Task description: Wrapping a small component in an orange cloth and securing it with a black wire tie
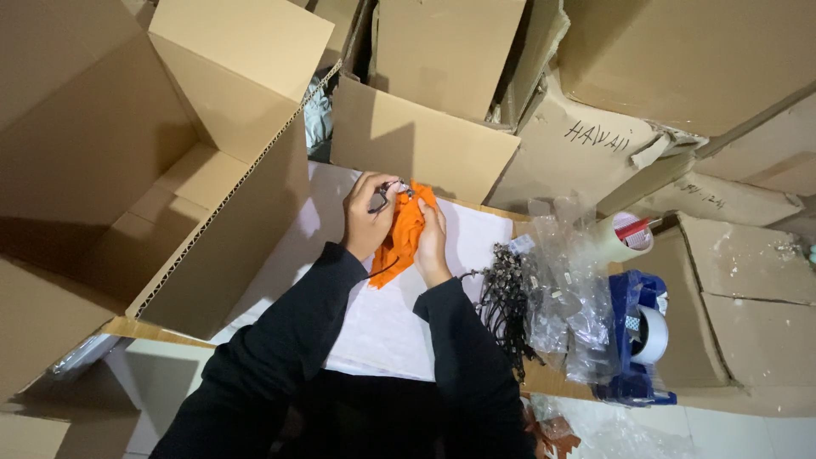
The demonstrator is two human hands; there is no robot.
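The cloth (405,231) is bright orange and crumpled, held over the white surface (382,327). Both hands, left (367,217) and right (431,242), are closed on it. A small dark piece at its top edge is hard to make out.

Both hands meet over a white sheet (382,323) on the counter. The left hand (367,217) and the right hand (432,242) pinch an orange cloth (403,234) between them, a dark cord (380,202) at the left fingers. At three o'clock lie a bundle of dark cords (503,297) and clear plastic bags (565,289), then a blue tape dispenser (639,340). An open cardboard box (170,170) stands at nine o'clock.
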